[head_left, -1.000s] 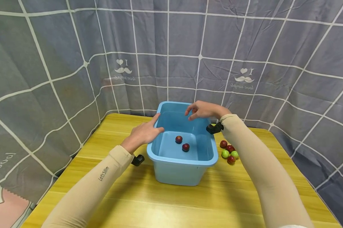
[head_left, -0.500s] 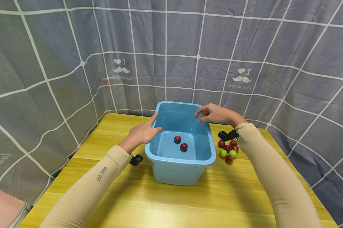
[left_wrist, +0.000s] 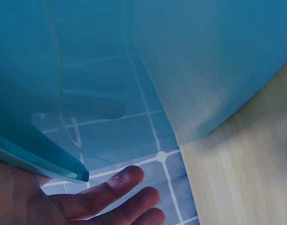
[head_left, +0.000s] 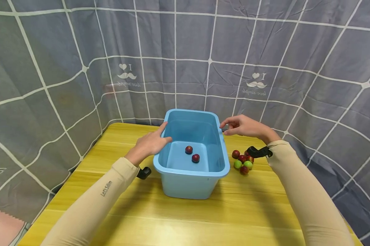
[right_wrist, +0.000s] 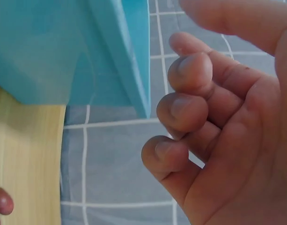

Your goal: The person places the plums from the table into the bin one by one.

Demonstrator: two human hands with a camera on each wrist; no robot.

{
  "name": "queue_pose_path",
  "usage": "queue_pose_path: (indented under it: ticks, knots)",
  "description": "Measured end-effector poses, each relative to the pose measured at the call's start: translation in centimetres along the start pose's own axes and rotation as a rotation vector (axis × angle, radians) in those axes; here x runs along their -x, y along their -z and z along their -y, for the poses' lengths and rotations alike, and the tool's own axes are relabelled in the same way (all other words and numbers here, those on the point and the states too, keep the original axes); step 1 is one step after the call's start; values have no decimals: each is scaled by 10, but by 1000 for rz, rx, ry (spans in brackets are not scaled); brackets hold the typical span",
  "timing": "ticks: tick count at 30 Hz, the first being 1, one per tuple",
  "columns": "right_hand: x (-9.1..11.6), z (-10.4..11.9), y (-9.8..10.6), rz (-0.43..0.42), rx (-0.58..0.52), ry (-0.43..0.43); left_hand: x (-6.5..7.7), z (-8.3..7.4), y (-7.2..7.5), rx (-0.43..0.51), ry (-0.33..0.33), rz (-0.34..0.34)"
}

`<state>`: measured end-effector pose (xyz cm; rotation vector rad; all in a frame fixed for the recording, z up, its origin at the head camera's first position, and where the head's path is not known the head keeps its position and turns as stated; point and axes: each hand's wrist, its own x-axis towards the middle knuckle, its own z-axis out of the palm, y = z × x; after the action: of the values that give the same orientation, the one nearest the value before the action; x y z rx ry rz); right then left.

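Observation:
A light blue plastic tub [head_left: 185,186] stands on the table with two dark red, plum-like fruits [head_left: 195,158] on its floor. My left hand [head_left: 148,142] holds the tub's left rim, thumb over the inside and fingers outside. In the left wrist view, the fingers [left_wrist: 124,180] reach out below the rim, and the thumb shows dimly through the tub wall. My right hand [head_left: 246,127] hovers just outside the right rim, fingers loosely bent, holding nothing. Seen from the right wrist, its palm [right_wrist: 237,126] is bare beside the tub wall [right_wrist: 54,51].
Right of the tub, several small red and green fruits [head_left: 243,163] lie clustered on the yellow wooden table [head_left: 185,222], below my right wrist. One red fruit [right_wrist: 3,200] shows at the right wrist view's edge. A grey checked curtain [head_left: 191,78] hangs behind the table and along both sides.
My right hand has moved right, from above the tub's inside to outside its right rim. The left hand stays at the left rim. The head view has shifted slightly.

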<state>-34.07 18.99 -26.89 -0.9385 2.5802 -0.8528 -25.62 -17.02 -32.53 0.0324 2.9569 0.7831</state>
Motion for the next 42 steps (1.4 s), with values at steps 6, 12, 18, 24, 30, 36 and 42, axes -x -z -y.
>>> queue_pose_path:
  ticks: [6, 12, 18, 24, 30, 36, 42]
  knots:
    - [18, -20, 3, -28, -77, -34, -1, 0, 0, -6, -4, 7]
    - [33, -40, 4, -73, -148, -37, -1, -1, 0, -5, -3, 12]
    - [42, -58, 3, -99, -221, -19, 0, 1, 1, 0, -3, 14]
    - [53, -79, 0, -127, -269, -56, -1, 0, -1, -3, -8, 3]
    - [62, -101, -4, -143, -339, -76, -2, 0, -3, 3, -2, 7]
    - [66, -120, -8, -148, -423, -101, -3, -1, -1, -5, -8, 5]
    - [71, -136, -15, -159, -484, -126, -3, -1, 0, -5, 0, 5]
